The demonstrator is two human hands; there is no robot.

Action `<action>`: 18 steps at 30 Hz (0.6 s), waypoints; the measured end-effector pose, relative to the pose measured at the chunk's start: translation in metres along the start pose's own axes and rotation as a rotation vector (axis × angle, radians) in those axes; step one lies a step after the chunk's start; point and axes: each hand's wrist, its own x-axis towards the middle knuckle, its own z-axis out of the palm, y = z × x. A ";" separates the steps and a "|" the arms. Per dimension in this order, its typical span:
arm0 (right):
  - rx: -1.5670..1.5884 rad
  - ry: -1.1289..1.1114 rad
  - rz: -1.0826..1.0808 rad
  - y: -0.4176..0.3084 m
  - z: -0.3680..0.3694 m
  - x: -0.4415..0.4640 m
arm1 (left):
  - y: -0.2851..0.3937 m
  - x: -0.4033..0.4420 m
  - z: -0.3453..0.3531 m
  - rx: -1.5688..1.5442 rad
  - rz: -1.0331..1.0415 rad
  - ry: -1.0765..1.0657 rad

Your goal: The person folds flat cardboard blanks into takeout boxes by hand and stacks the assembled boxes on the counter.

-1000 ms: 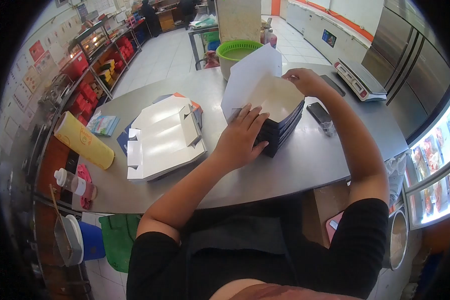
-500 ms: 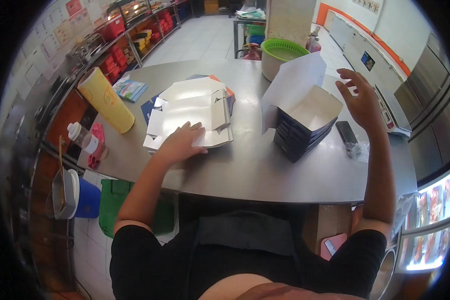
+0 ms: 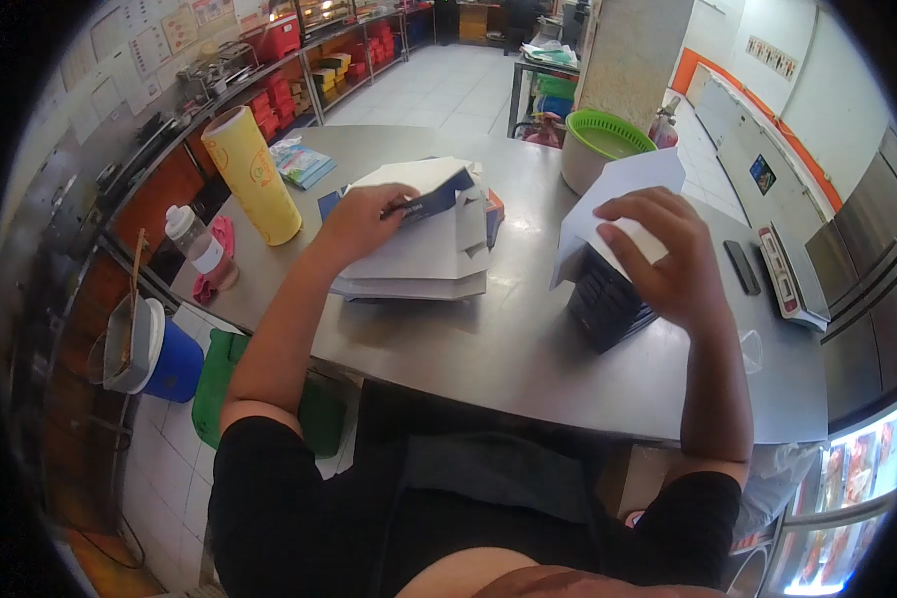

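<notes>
My left hand point(image 3: 361, 227) is closed on the near edge of a flat cardboard box blank point(image 3: 431, 203), white inside and dark blue outside. That edge is raised, and its dark printed side shows. Beneath it lies a pile of flat white box blanks point(image 3: 419, 261). To the right stands a stack of folded dark blue boxes point(image 3: 604, 304), with a white lid panel point(image 3: 623, 184) upright at the back. Over this stack hovers my right hand point(image 3: 673, 254), thumb and fingers apart and curved, holding nothing that I can see. It hides part of the top box.
A yellow roll point(image 3: 254, 179), a squeeze bottle point(image 3: 201, 249) and a pink cloth point(image 3: 219, 254) are on the left of the steel table point(image 3: 448, 349). At the right are a black phone point(image 3: 741, 267) and a scale point(image 3: 792, 279). A green-rimmed tub point(image 3: 593, 159) stands behind the boxes.
My left hand has gone from lying flat on the pile to gripping and raising the top blank's edge. My right hand has come left and down over the box stack. The view has shifted.
</notes>
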 end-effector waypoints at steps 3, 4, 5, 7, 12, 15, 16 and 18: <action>0.073 -0.034 -0.023 -0.008 0.008 0.003 | 0.000 0.015 -0.017 0.033 -0.050 0.034; 0.119 -0.054 -0.008 -0.011 0.012 0.003 | 0.004 0.016 -0.022 0.061 -0.033 0.140; 0.165 -0.073 0.005 -0.014 0.017 0.003 | 0.010 0.017 -0.028 0.124 0.018 0.312; 0.311 -0.121 0.040 -0.015 0.037 0.001 | 0.032 0.016 -0.039 0.254 0.127 0.657; 0.566 -0.033 0.039 -0.041 0.073 0.028 | 0.113 -0.015 0.000 -0.481 0.271 0.568; 0.661 0.028 -0.084 -0.049 0.080 0.044 | 0.148 -0.021 0.016 -1.091 0.395 0.246; 0.681 0.112 -0.116 -0.056 0.082 0.049 | 0.146 -0.014 0.006 -1.270 0.436 0.250; 0.466 0.110 -0.221 -0.045 0.076 0.050 | 0.136 0.000 -0.014 -1.588 0.423 0.212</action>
